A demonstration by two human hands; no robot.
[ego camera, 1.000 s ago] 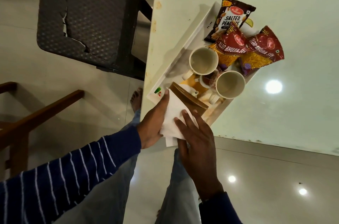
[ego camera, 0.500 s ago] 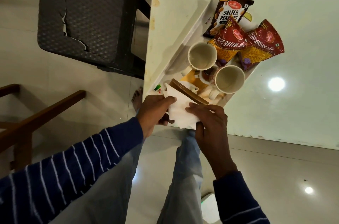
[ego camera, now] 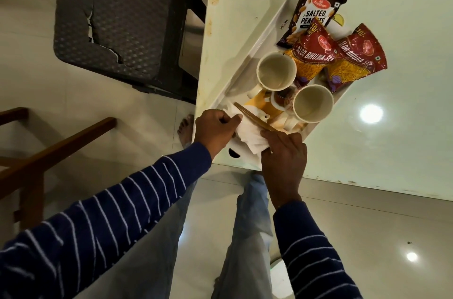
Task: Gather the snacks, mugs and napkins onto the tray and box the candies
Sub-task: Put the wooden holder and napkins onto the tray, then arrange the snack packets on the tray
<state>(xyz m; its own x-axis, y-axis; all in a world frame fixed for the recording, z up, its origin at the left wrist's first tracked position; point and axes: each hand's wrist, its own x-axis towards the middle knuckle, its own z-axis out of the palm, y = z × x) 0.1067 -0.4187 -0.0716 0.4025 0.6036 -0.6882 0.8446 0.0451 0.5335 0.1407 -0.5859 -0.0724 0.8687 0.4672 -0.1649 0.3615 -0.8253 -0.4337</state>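
A white tray [ego camera: 266, 31] lies on the table near its left corner. At its far end lie a salted peanuts packet [ego camera: 315, 13] and two red aloo bhujia packets [ego camera: 312, 53] [ego camera: 358, 58]. Two cream mugs [ego camera: 275, 70] [ego camera: 312, 104] stand in the middle. At the near end a brown holder [ego camera: 255, 118] stands on edge. White napkins [ego camera: 250, 134] lie against it. My left hand [ego camera: 214, 128] pinches the napkins' left side. My right hand [ego camera: 284, 151] grips their right side by the holder's end.
The white table [ego camera: 367, 146] has worn, rust-stained edges. A dark woven plastic stool [ego camera: 117, 21] with a tear stands left of it. A wooden chair frame [ego camera: 49, 149] is at the far left. My legs and a bare foot [ego camera: 185, 127] are below the table edge.
Both hands have moved the napkins up and forward from the table's near edge onto the tray's near end. The fingers have curled from flat to pinching.
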